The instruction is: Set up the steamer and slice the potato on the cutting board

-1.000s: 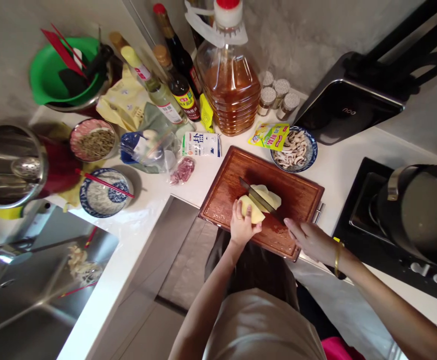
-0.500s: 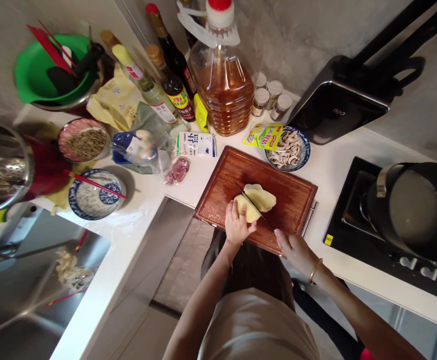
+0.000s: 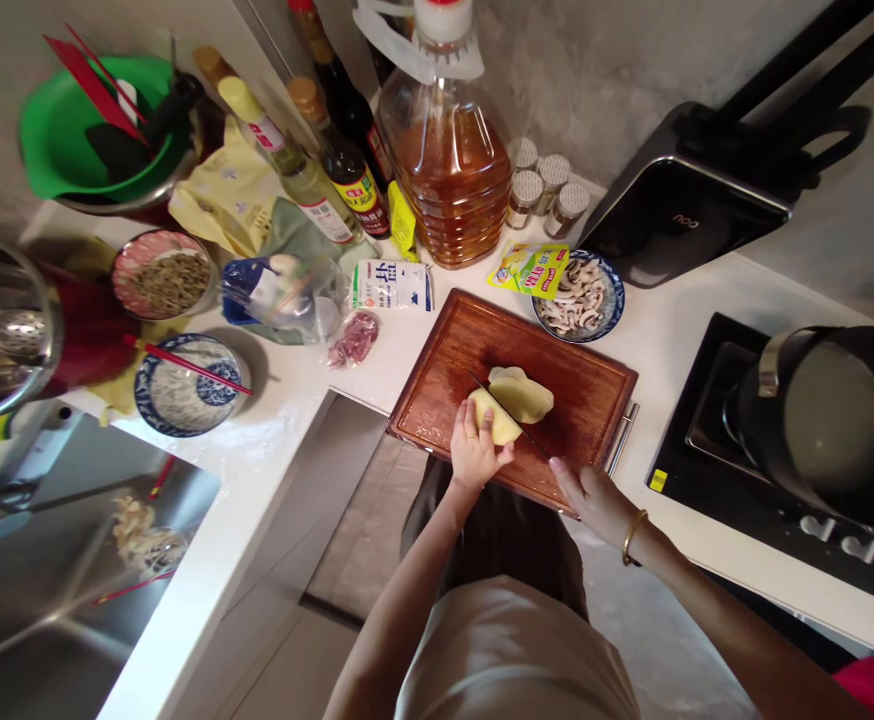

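On the brown wooden cutting board (image 3: 444,370) lies a peeled, pale yellow piece of potato (image 3: 495,420). My left hand (image 3: 474,445) is closed over its near side, fingertips on top. My right hand (image 3: 585,490) is wrapped round the handle of a kitchen knife (image 3: 510,416), and the handle is mostly hidden by the fingers. The thin dark blade stands against the potato's far side. Beyond the blade, several thin potato slices (image 3: 525,396) lean flat in an overlapping row on the board.
Behind the board stand a bowl of sliced mushrooms (image 3: 583,305), a seasoning packet (image 3: 531,270) and a large oil jug (image 3: 444,170). A pot (image 3: 834,420) sits on the stove at right. Left are bagged meat (image 3: 354,340), a patterned bowl (image 3: 182,400) and the sink (image 3: 54,570).
Both hands, the knife and the potato stay almost in place. A dark shape with a red patch at the lower right has shifted right. The view has moved slightly.
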